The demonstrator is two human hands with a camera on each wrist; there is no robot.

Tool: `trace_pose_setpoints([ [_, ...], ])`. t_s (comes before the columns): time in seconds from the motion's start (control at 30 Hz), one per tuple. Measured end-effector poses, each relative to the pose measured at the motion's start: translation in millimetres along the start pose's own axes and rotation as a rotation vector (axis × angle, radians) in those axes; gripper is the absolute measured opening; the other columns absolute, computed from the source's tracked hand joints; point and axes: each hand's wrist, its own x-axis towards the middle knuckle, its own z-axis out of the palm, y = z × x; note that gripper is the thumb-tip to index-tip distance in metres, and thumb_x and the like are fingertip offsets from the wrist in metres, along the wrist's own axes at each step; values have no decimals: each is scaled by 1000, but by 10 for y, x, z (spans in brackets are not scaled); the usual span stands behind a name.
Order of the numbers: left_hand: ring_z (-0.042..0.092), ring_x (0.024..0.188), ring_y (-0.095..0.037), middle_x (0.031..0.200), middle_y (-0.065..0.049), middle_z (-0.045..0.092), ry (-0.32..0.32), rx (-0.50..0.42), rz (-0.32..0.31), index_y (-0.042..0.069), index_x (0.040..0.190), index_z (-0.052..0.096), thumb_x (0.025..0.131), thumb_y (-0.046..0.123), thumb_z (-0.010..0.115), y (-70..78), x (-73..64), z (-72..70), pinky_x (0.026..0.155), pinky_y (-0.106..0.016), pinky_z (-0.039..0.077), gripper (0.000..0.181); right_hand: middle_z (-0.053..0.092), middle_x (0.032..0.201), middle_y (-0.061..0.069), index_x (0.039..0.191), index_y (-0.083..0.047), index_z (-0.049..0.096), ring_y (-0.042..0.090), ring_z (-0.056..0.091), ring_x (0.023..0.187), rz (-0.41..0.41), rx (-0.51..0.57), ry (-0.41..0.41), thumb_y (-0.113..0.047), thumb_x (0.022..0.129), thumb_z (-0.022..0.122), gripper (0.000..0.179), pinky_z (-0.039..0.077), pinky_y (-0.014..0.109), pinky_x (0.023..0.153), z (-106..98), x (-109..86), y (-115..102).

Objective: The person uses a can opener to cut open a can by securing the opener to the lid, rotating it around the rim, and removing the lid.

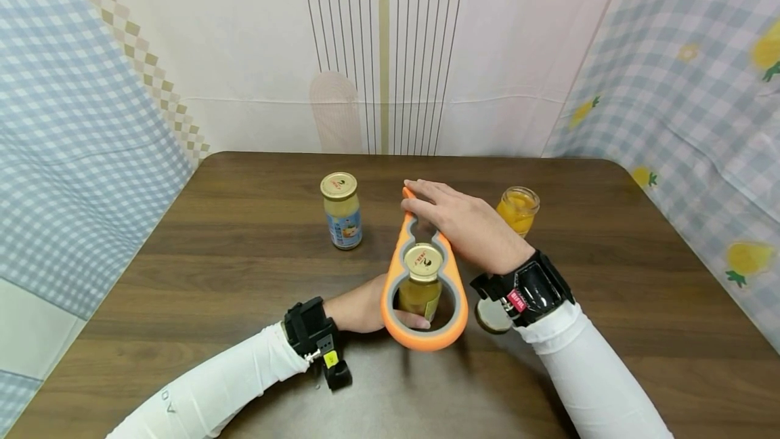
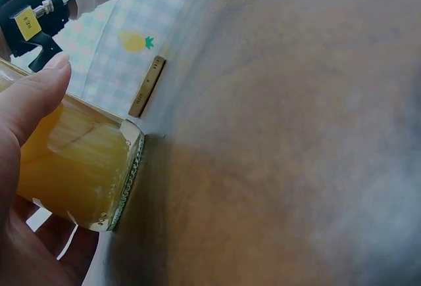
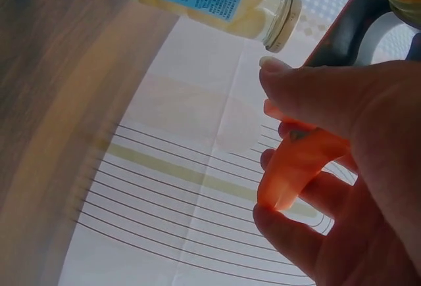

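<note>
My left hand (image 1: pixel 362 305) grips a glass jar (image 1: pixel 414 298) with a gold lid and yellowish contents, thumb on the near side. In the left wrist view the jar (image 2: pixel 82 167) shows its glass base close to the tabletop. My right hand (image 1: pixel 472 229) holds the handle end of an orange jar opener (image 1: pixel 424 341) with a grey inner lining. From the head view, the lidded jar appears through the opener's loops; whether they touch the lid I cannot tell. In the right wrist view, thumb and fingers curl about the orange handle (image 3: pixel 299 167).
A lidded jar with a blue label (image 1: pixel 344 225) stands left of the opener. To the right is a lidless jar (image 1: pixel 516 214) with orange-yellow contents. A loose lid (image 1: pixel 492 317) lies under my right wrist. Patterned cloths (image 1: pixel 256 53) hang around the wooden table (image 1: pixel 201 276).
</note>
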Motion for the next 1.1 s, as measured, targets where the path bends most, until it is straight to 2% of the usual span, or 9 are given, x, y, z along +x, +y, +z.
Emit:
trace_pose_setpoints([
  [0.33,57,119,-6,129,10,59,-12,-55,-45,27,143,43,91,23,78,5,6,-4,108,-28,45,63,48,154,10,135,-17,58,24,49,140,-5,33,26,-3,95,69,44,60,38,89,-8,3,0],
  [0.57,57,121,-7,131,7,59,-7,-53,-7,24,144,44,91,22,78,3,1,-3,110,-29,44,63,52,151,10,130,-17,61,26,49,141,-4,18,38,-11,96,70,36,59,41,93,-16,-7,12],
  [1.1,57,121,-7,131,7,59,-8,-44,-7,24,144,43,91,23,78,-21,-4,0,110,-29,44,64,51,152,12,130,-16,60,28,44,146,-1,50,13,-9,98,67,34,58,42,94,0,-18,19],
])
